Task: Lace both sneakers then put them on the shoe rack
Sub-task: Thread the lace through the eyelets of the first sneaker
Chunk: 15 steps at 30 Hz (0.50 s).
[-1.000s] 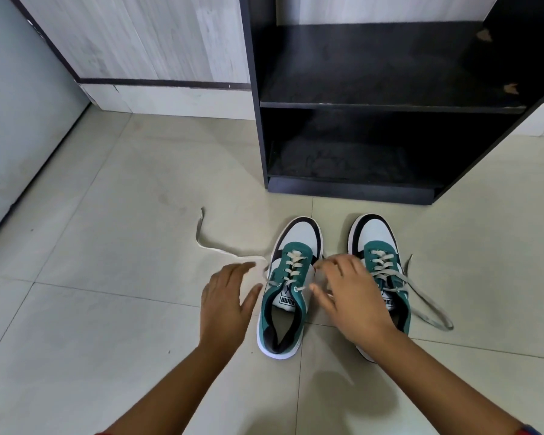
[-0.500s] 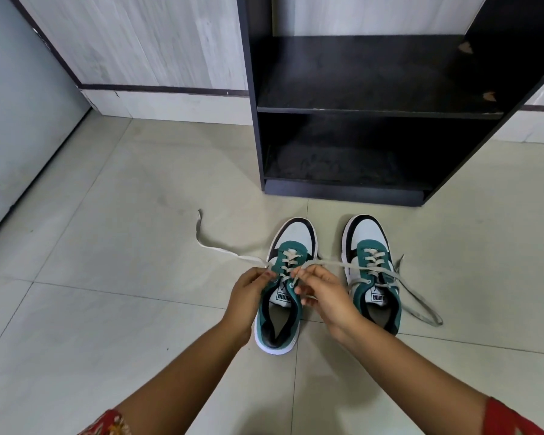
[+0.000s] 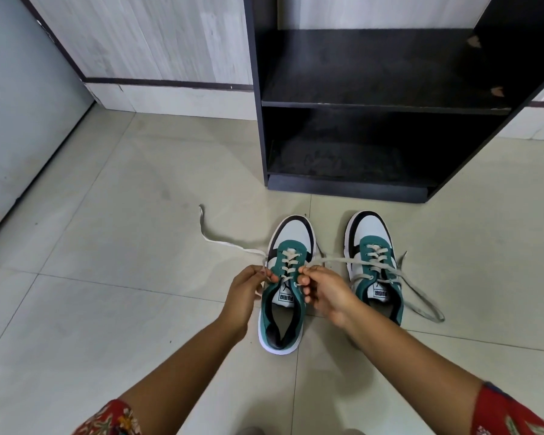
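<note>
Two teal, white and black sneakers stand side by side on the tiled floor, toes toward the rack. My left hand [image 3: 245, 295] pinches the left end of the cream lace at the left sneaker [image 3: 284, 287]; that lace end [image 3: 220, 243] trails away over the floor to the left. My right hand [image 3: 322, 293] pinches the other end of the same lace, which stretches right across the right sneaker [image 3: 374, 262]. The right sneaker is laced, its loose ends [image 3: 421, 304] lying on the floor at the right.
A black shoe rack [image 3: 387, 105] with two bare shelves stands just beyond the sneakers against a pale wood-look wall [image 3: 145, 42]. A grey door or panel [image 3: 19, 105] runs along the left. Beige floor tiles [image 3: 123, 199] spread around the shoes.
Both hands have closed in on the left sneaker and taken hold of its lace ends. The right lace end now runs taut across the right sneaker.
</note>
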Motion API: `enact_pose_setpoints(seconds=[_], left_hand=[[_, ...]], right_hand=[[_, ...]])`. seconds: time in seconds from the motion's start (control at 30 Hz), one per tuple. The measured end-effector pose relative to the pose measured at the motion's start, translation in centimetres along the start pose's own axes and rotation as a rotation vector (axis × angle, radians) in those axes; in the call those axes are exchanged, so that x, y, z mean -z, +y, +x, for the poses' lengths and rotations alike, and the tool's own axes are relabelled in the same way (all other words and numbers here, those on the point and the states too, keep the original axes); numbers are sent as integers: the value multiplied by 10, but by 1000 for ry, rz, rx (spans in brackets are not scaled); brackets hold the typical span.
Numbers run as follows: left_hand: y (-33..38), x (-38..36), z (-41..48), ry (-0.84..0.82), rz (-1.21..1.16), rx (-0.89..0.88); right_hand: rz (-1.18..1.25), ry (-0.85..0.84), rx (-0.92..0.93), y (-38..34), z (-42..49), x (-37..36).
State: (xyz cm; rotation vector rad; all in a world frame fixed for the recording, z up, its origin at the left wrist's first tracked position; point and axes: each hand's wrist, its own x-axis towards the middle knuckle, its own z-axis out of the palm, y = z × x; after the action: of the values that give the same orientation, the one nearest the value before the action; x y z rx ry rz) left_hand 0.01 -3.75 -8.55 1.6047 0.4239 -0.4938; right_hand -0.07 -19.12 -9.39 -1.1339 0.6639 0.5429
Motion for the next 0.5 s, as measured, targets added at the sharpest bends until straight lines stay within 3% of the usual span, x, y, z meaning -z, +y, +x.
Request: enact_pose_setpoints(seconds=[0.1,0.23,0.33,0.4,0.5], left_hand=[[11,4,-2,-119,56,-164],[42,1,-1,-245,133,-512],[61,-2,2,-356,233,-628],[66,-4,4,-360,296,-651],[66,-2,9,-251,487,-760]], right_hand=[[-324,-51,136,-13,-5,2],[-763,-80,462,-47,-21,-12],[-1203,-187,518,-72,-36,-18],[-1309,-248,513,-82,-42,-20],[-1279,-223,499,-86,-51,-17]])
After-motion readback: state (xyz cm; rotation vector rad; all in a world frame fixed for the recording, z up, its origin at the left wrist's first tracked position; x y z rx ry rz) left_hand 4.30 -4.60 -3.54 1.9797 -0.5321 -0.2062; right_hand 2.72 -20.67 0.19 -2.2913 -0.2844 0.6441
